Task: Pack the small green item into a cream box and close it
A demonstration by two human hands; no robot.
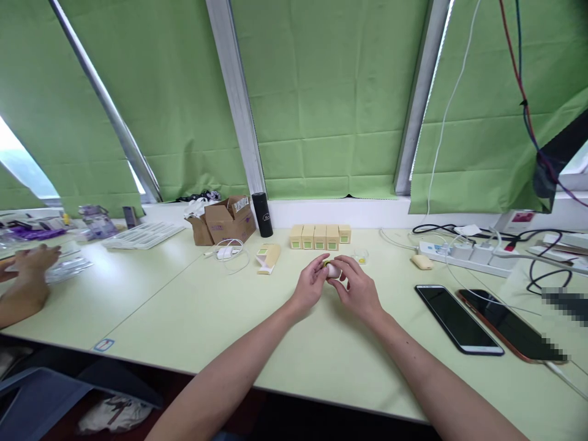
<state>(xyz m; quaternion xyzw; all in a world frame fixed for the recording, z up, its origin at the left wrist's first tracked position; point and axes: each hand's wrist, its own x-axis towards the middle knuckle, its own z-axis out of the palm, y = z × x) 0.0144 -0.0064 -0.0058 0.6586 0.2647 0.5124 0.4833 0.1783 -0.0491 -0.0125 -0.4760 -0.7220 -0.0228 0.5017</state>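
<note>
My left hand (311, 283) and my right hand (357, 288) meet over the middle of the pale green table (193, 318). Together they pinch a small white rounded object (333, 270) with a yellow-green edge. Just behind the hands stands a row of several small yellow boxes (320, 236). A clear plastic piece with a yellow bit (361, 256) lies to the right of them. An opened yellow box (267, 257) lies on its side to the left.
Two phones (459, 320) (508, 326) lie face up at the right, near a power strip (463, 252) with cables. A small yellow case (421, 261), a black cylinder (262, 215), a cardboard box (228, 220) and a white cable (228, 252) stand further back. Another person's hand (25, 269) rests at the far left.
</note>
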